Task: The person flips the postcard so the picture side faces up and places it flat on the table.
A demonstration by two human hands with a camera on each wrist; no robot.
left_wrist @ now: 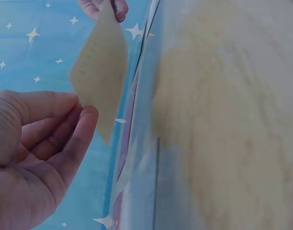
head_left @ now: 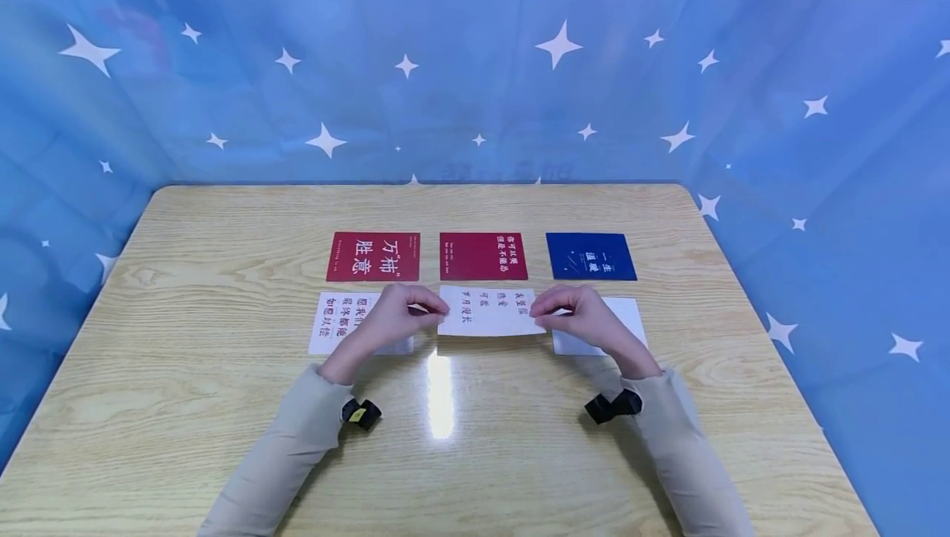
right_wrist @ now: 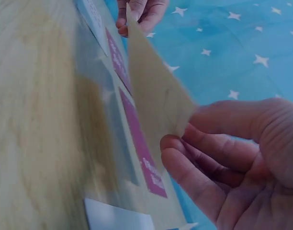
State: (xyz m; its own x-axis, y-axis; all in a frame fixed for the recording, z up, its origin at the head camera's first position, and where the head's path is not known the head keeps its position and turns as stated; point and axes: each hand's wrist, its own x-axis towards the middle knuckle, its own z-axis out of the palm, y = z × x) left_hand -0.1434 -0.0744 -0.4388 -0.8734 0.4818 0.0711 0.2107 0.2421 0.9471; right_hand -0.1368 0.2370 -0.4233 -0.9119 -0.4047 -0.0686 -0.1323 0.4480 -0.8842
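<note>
Both hands hold one white card (head_left: pixel 492 311) printed with dark Chinese characters, raised above the table in the wrist views. My left hand (head_left: pixel 403 312) pinches its left edge between thumb and fingers; in the left wrist view that left hand (left_wrist: pixel 46 143) grips near a corner. The opposite edge is pinched by my right hand (head_left: pixel 579 314), seen close up as the right hand (right_wrist: pixel 237 153) in the right wrist view. Under the left hand lies a white card with dark writing (head_left: pixel 334 327), partly covered. Beneath the right hand is a plain white card (head_left: pixel 627 318), also partly hidden.
Behind the hands, a red card with large white characters (head_left: pixel 371 256), a crimson card (head_left: pixel 482 256) and a dark blue card (head_left: pixel 591 256) lie in a row. They rest on a light wood table (head_left: pixel 223 438). A blue star-patterned cloth (head_left: pixel 475 58) hangs around it.
</note>
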